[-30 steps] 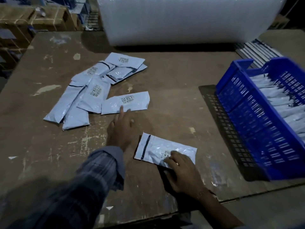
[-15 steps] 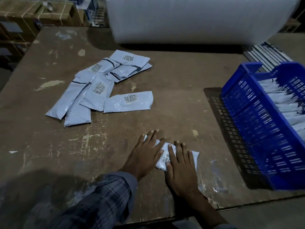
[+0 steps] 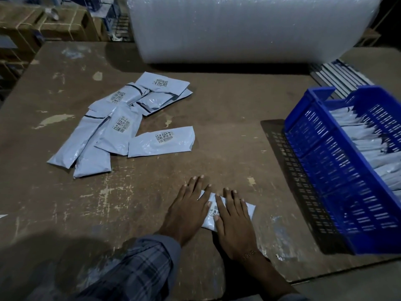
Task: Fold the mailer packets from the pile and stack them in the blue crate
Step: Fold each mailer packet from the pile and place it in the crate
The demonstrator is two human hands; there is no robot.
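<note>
A white mailer packet (image 3: 213, 210) lies near the front of the brown table, mostly covered by both hands. My left hand (image 3: 187, 207) presses flat on its left part, fingers straight. My right hand (image 3: 234, 216) presses flat on its right part; the packet's right edge shows past the fingers. A loose pile of several grey-white packets (image 3: 121, 124) with barcode labels lies at the table's left middle, and the nearest one (image 3: 161, 141) sits apart on its right. The blue crate (image 3: 338, 170) stands at the right, holding a row of several packets (image 3: 368, 144).
A big roll of bubble wrap (image 3: 238, 27) lies across the back of the table (image 3: 227, 109). Cardboard boxes (image 3: 43, 25) stand beyond the far left corner. Striped flat items (image 3: 338, 74) lie behind the crate. The table's front edge runs just below my wrists.
My left hand came back from the pile onto the packet, joining my right hand. Both hands now lie flat on it, and the packet looks shorter than one second ago.
</note>
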